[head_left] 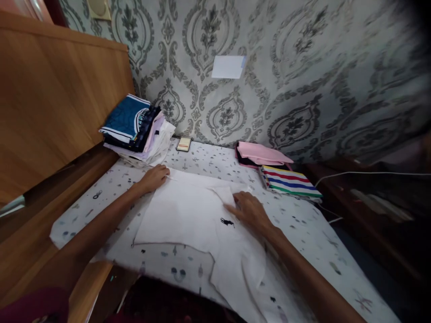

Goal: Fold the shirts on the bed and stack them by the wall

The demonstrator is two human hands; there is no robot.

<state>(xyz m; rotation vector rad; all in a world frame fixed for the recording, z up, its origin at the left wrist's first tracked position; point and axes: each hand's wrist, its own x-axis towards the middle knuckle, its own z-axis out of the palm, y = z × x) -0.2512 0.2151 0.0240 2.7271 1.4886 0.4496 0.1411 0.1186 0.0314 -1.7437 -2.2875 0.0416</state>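
One clothes stack crowds upper left, bare sheet lower right; left hand pinches shirt, right hand I can't tell.

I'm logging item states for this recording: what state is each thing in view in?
White shirt: laid out, creased.
Left hand: on the shirt's far left corner, grip unclear.
Right hand: on the shirt, near its black logo, grip unclear.
Clothes pile: folded, stacked.
Pink cloth: folded.
Striped cloth: folded.
Patterned sheet: spread out.
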